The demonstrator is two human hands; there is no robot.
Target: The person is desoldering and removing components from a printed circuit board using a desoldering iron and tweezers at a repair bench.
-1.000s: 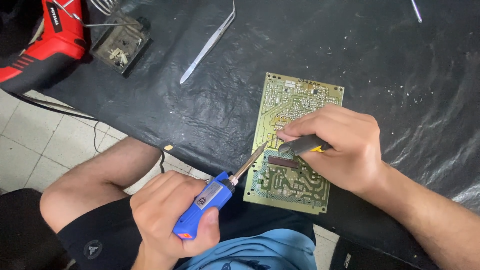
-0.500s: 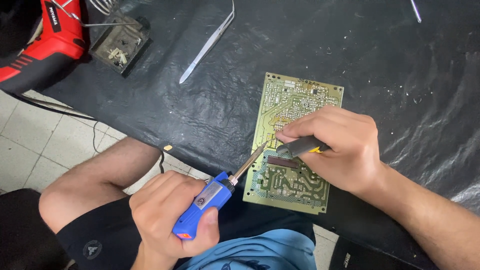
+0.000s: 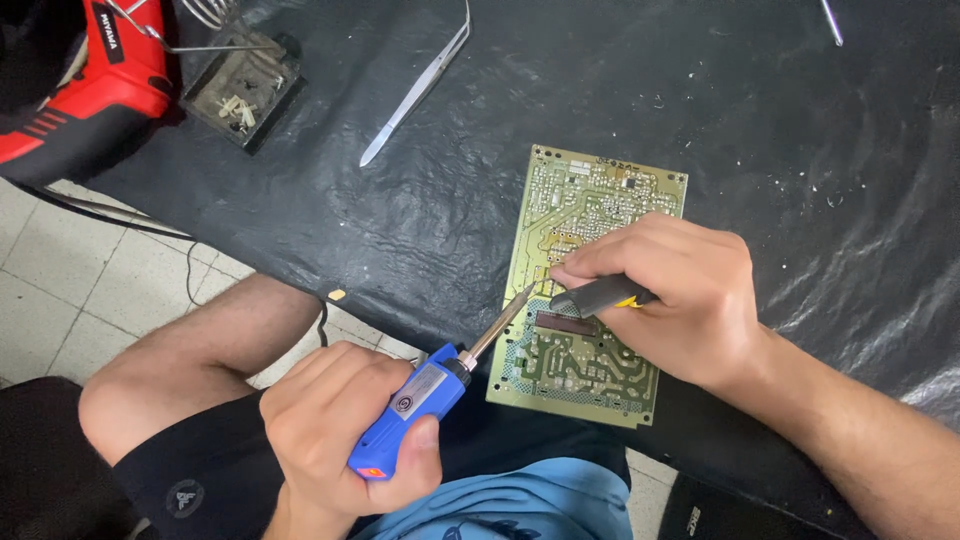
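So the left hand (image 3: pixel 345 430) was wrapped tight around a blue-handled soldering iron (image 3: pixel 430 385), fingers fully closed on the grip, with the metal tip angled up onto the green circuit board (image 3: pixel 600 210) lying solder side up on the black mat (image 3: pixel 780 130). Tip landed near the board's middle, just left of the right hand (image 3: pixel 680 295). That hand was pinched shut on a dark tool with a bit of yellow at the back (image 3: pixel 600 295), its nose resting on the board right beside the iron's tip; couldn't tell what kind of tool it was.

To do this bit well, I'd say keep the tip steady on one joint, brace both wrists, and don't linger or the pad could lift.

Up and left of the board lay metal tweezers (image 3: pixel 420 85), further left an iron stand (image 3: pixel 240 85) and a red power tool (image 3: pixel 90 90).
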